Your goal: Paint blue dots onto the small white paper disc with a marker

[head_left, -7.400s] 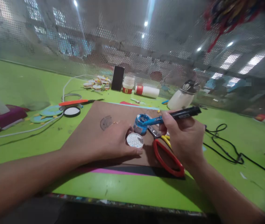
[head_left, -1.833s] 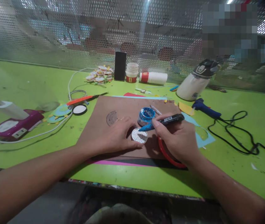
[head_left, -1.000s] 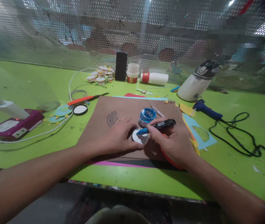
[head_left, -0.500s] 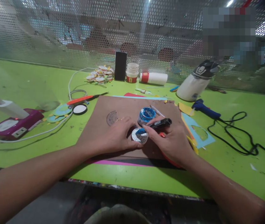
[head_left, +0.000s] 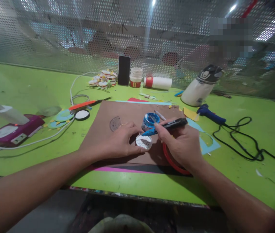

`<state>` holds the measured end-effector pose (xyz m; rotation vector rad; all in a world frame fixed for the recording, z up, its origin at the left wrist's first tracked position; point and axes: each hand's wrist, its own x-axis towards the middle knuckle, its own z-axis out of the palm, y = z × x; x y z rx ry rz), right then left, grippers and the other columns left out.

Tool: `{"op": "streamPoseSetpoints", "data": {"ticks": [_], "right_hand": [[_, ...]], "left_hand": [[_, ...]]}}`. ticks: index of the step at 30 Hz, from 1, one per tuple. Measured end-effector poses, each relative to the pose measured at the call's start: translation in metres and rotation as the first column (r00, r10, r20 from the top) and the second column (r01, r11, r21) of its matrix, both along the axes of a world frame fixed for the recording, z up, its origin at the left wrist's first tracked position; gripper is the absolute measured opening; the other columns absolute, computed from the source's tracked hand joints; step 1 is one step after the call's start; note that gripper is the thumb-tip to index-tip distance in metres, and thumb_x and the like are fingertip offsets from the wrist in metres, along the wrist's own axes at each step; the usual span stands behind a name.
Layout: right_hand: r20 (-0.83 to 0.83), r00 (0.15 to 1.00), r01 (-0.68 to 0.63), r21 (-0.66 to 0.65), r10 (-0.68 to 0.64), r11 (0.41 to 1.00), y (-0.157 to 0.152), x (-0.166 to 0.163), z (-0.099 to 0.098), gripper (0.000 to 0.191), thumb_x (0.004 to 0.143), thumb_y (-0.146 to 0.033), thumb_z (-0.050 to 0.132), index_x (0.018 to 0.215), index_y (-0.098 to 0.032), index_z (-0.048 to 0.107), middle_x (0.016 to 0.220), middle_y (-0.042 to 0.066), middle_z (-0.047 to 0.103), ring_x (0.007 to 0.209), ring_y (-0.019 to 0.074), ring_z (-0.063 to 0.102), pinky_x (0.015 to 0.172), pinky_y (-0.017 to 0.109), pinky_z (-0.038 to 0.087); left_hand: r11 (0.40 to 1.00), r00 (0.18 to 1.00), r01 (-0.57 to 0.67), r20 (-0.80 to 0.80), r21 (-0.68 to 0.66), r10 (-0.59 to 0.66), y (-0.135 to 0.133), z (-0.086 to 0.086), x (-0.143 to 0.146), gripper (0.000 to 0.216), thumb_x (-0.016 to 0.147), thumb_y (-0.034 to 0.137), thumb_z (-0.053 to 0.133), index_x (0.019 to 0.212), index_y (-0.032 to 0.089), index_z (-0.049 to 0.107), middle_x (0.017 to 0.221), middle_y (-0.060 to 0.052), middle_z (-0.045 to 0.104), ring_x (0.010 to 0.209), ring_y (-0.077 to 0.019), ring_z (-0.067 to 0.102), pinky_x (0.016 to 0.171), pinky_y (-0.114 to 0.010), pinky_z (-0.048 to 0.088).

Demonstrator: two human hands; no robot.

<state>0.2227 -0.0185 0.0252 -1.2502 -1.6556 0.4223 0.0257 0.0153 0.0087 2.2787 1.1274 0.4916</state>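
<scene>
My left hand [head_left: 118,141] lies on a brown card sheet [head_left: 132,111] with its fingertips pressed against a small white dotted disc [head_left: 143,141], holding it in place. My right hand [head_left: 181,144] grips a black-handled brush with a blue-coated tip [head_left: 168,124]. The tip hangs just above the disc, between it and a small open pot of blue paint [head_left: 150,120]. Part of the disc shows a dark painted patch.
Red-handled scissors [head_left: 173,161] lie under my right hand. A blue glue gun [head_left: 210,114] with a black cable, a white jug [head_left: 199,90], a red-and-white tube [head_left: 158,83], stacked cups [head_left: 135,77], a black box [head_left: 124,70] and a purple device [head_left: 13,131] stand around on the green table [head_left: 248,129].
My right hand lifted the brush tip off the disc and drew back a little toward the paint pot. The left hand has kept still on the disc.
</scene>
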Motion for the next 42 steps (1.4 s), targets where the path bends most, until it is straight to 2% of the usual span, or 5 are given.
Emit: {"op": "streamPoseSetpoints", "data": {"ticks": [3, 12, 17, 32, 42], "right_hand": [[-0.004, 0.999, 0.040, -0.004, -0.040, 0.999, -0.0004, 0.0020, 0.0004, 0.021, 0.086, -0.038, 0.067, 0.077, -0.018, 0.070, 0.059, -0.002, 0.065, 0.052, 0.0127, 0.058, 0.056, 0.026, 0.049], [0.013, 1.000, -0.015, -0.032, 0.015, 0.999, 0.0018, -0.0043, -0.0025, 0.023, 0.085, -0.035, 0.066, 0.072, -0.016, 0.069, 0.057, -0.001, 0.062, 0.049, 0.0112, 0.051, 0.048, 0.024, 0.043], [0.006, 0.999, -0.048, -0.033, 0.049, 0.998, 0.0019, -0.0055, -0.0023, 0.022, 0.085, -0.033, 0.065, 0.070, -0.017, 0.067, 0.059, 0.001, 0.065, 0.053, 0.0140, 0.056, 0.050, 0.026, 0.045], [0.024, 0.999, -0.040, -0.039, 0.041, 0.998, 0.0024, -0.0053, -0.0033, 0.021, 0.083, -0.034, 0.066, 0.071, -0.018, 0.067, 0.060, 0.001, 0.065, 0.054, 0.0154, 0.058, 0.053, 0.029, 0.048], [0.070, 0.996, -0.062, -0.025, 0.064, 0.998, 0.0040, -0.0039, -0.0028, 0.023, 0.085, -0.034, 0.064, 0.070, -0.016, 0.066, 0.055, 0.000, 0.061, 0.048, 0.0125, 0.051, 0.047, 0.026, 0.042]], "left_hand": [[0.999, 1.000, -0.004, -0.002, 0.034, 0.004, 0.0002, -0.0030, -0.0011, 0.044, 0.076, 0.050, 0.073, 0.107, 0.020, 0.065, 0.099, -0.005, 0.056, 0.092, -0.0243, 0.053, 0.079, -0.037, 0.043], [0.997, 1.000, 0.030, -0.007, 0.068, -0.030, 0.0015, -0.0059, -0.0017, 0.044, 0.078, 0.049, 0.073, 0.109, 0.019, 0.063, 0.100, -0.006, 0.057, 0.094, -0.0242, 0.052, 0.081, -0.038, 0.044], [0.996, 1.000, 0.016, -0.007, 0.083, -0.016, 0.0015, -0.0059, -0.0009, 0.039, 0.076, 0.047, 0.074, 0.103, 0.019, 0.063, 0.099, -0.006, 0.059, 0.093, -0.0241, 0.052, 0.079, -0.037, 0.044], [0.995, 1.000, 0.028, 0.007, 0.097, -0.029, 0.0014, -0.0070, -0.0023, 0.040, 0.077, 0.047, 0.074, 0.104, 0.020, 0.064, 0.099, -0.006, 0.059, 0.094, -0.0248, 0.053, 0.079, -0.037, 0.044], [0.994, 0.999, 0.039, -0.018, 0.105, -0.037, 0.0036, -0.0086, -0.0013, 0.041, 0.078, 0.048, 0.073, 0.105, 0.019, 0.063, 0.100, -0.006, 0.059, 0.096, -0.0253, 0.053, 0.081, -0.038, 0.044]]}}
